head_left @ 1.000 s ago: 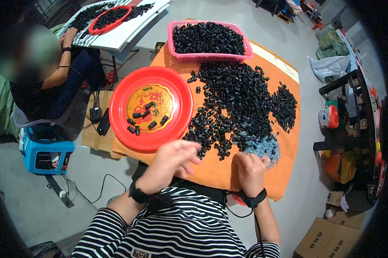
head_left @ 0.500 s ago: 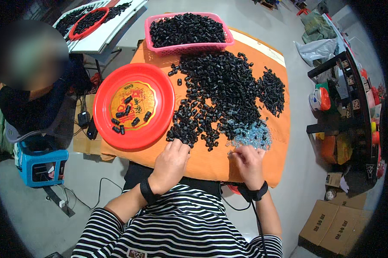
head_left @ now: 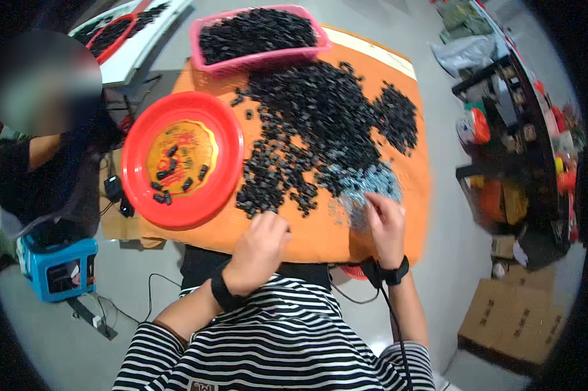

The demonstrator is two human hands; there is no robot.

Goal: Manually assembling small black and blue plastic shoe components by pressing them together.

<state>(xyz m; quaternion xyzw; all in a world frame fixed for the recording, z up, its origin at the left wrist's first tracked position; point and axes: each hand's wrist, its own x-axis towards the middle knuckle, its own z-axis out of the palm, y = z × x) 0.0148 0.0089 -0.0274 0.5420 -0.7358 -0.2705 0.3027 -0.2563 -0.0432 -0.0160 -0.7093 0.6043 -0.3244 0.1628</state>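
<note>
Both hands are bare. Just behind the left hand sits a black wristband; behind the right hand, a matching band carries a dark block on its inner side, with a thin black cable running back from it. Farther behind both grips come the sleeves of a black-and-white striped top. A small dark patch with pale marking lies well behind the left grip.

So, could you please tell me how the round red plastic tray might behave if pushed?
The round red plastic tray would probably stay stiff, given its evenly raised rim. It looks light, carrying only a few small black cylindrical pieces; those might roll, as they lie loose.
</note>
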